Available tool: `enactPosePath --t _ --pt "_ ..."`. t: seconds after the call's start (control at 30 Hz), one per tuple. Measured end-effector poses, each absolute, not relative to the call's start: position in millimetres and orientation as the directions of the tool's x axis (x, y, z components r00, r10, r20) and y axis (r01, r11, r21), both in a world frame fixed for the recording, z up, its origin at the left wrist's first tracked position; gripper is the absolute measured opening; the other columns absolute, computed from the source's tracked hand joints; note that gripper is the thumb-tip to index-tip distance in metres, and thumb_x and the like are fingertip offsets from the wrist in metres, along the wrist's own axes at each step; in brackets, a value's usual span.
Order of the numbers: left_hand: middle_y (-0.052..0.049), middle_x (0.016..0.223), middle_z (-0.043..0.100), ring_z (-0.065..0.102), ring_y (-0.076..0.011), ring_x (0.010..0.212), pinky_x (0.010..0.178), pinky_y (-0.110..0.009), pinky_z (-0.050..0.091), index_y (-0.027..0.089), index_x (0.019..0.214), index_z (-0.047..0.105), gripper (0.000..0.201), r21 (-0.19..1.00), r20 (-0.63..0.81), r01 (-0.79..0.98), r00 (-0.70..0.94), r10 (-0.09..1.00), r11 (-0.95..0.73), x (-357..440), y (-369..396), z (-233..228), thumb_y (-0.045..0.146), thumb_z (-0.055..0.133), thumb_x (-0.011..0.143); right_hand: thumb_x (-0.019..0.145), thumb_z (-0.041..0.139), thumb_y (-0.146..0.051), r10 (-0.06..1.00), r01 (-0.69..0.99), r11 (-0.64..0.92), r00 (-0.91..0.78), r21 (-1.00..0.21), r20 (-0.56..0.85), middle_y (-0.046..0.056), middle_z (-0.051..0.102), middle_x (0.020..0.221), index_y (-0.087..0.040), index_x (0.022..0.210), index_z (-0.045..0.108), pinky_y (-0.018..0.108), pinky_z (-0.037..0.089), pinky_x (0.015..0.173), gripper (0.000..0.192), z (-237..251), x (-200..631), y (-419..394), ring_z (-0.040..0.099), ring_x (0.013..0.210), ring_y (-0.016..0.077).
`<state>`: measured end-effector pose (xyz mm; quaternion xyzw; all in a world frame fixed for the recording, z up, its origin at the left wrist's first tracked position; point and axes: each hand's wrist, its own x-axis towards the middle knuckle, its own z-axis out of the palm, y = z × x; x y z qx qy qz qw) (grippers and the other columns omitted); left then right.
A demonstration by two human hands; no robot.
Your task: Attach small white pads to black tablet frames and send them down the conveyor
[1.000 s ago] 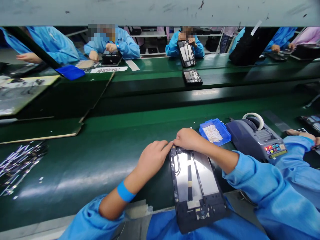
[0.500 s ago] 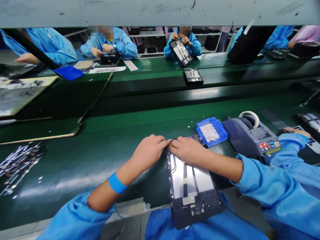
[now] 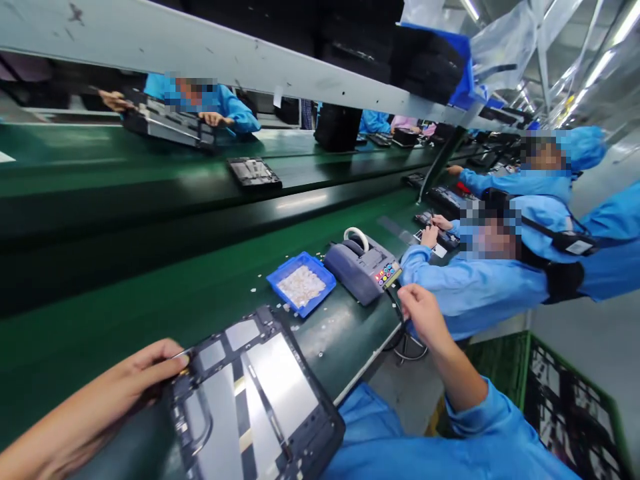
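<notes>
the left hand (image 3: 145,373) pinches the far left corner of the open tablet (image 3: 255,393), which lies on the near edge of the green belt (image 3: 125,293). the right hand (image 3: 420,313), fingers loosely curled, reaches to the tape machine (image 3: 363,267), beside the blue tray (image 3: 301,283).

One open tablet (image 3: 250,393) lies near, one more (image 3: 254,172) sits across the belt. One blue tray (image 3: 301,283), one tape dispenser (image 3: 363,265).
</notes>
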<state>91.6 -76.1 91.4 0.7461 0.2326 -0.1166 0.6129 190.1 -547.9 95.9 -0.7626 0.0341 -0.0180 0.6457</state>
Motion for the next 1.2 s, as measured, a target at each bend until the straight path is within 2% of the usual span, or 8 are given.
enactPosePath --t 0.07,0.2,0.43,0.53,0.73,0.87,0.97,1.2 --pt "0.005 0.052 0.061 0.051 -0.017 0.051 0.051 -0.03 0.042 0.024 0.062 0.063 0.06 0.842 -0.477 0.518 0.845 0.242 -0.149 91.0 -80.5 97.2 0.078 0.082 0.045 0.072 0.077 -0.053 -0.137 -0.142 -0.082 0.982 -0.986 -0.13 -0.003 0.056 0.064 -0.019 0.078 0.059 0.02 0.034 0.042 0.04 78.5 211.3 -569.4 0.046 0.048 0.0087" --pt "0.003 0.063 0.068 0.059 -0.0216 0.064 0.058 -0.031 0.049 0.026 0.069 0.066 0.053 0.818 -0.454 0.538 0.821 0.346 -0.203 88.0 -91.0 117.0 0.069 0.086 0.045 0.059 0.083 -0.057 -0.06 -0.213 0.01 0.975 -0.977 -0.213 -0.003 0.056 0.061 -0.019 0.071 0.055 0.018 0.032 0.038 0.048 61.7 241.8 -567.8 0.045 0.045 0.0075" --pt "-0.001 0.078 0.071 0.065 -0.0296 0.082 0.067 -0.037 0.052 0.028 0.083 0.064 0.045 0.829 -0.08 0.428 0.728 0.681 -0.361 57.2 -108.5 149.6 0.064 0.07 0.057 0.057 0.084 -0.052 -0.048 -0.176 0.114 0.982 -0.978 -0.182 -0.006 0.051 0.055 -0.02 0.065 0.053 0.016 0.029 0.04 0.045 67.4 215.3 -549.9 0.04 0.044 0.0051" --pt "-0.002 0.078 0.07 0.064 -0.0258 0.078 0.071 -0.036 0.051 0.025 0.086 0.064 0.044 0.88 -0.057 0.333 0.782 0.621 -0.338 41.9 -138.2 156.3 0.059 0.07 0.059 0.07 0.08 -0.048 0.055 -0.079 0.084 0.996 -0.993 -0.075 -0.002 0.061 0.063 -0.018 0.074 0.063 0.019 0.037 0.045 0.035 77.4 185.3 -520.0 0.049 0.049 0.0079" --pt "-0.004 0.087 0.069 0.06 -0.0162 0.07 0.067 -0.029 0.049 0.019 0.097 0.066 0.04 0.993 -0.116 0.122 0.929 0.351 0.005 44.4 -210.6 149.8 0.041 0.078 0.066 0.084 0.071 -0.034 0.475 0.16 0.014 0.868 -0.987 0.147 -0.002 0.063 0.062 -0.018 0.075 0.07 0.023 0.041 0.056 0.018 115.6 147.5 -398.4 0.054 0.058 0.012" --pt "0.001 0.074 0.062 0.051 -0.011 0.061 0.059 -0.024 0.042 0.019 0.09 0.064 0.028 0.97 -0.111 0.002 0.89 0.442 0.241 47.1 -209.5 134.3 0.037 0.076 0.074 0.085 0.065 -0.029 0.637 0.222 0.049 0.744 -0.974 0.202 -0.001 0.065 0.068 -0.018 0.076 0.071 0.023 0.042 0.059 0.016 127.1 134.9 -339.9 0.056 0.062 0.0126" --pt "0.003 0.064 0.055 0.047 -0.0104 0.059 0.057 -0.022 0.039 0.018 0.082 0.061 0.024 0.96 -0.114 -0.043 0.842 0.528 0.277 39.2 -192.2 125.1 0.039 0.073 0.081 0.086 0.063 -0.028 0.715 0.237 0.047 0.671 -0.97 0.198 -0.001 0.065 0.07 -0.018 0.076 0.07 0.023 0.042 0.061 0.016 124.2 132.5 -319.6 0.057 0.065 0.013" --pt "0.001 0.084 0.064 0.052 -0.0105 0.066 0.062 -0.022 0.044 0.019 0.104 0.065 0.034 0.947 -0.087 -0.118 0.8 0.594 0.298 28.2 -180.9 114.8 0.034 0.08 0.077 0.089 0.064 -0.026 0.721 0.229 0.017 0.671 -0.973 0.171 -0.004 0.062 0.066 -0.019 0.077 0.069 0.022 0.038 0.057 0.015 117.2 132.1 -297.9 0.053 0.06 0.0109"
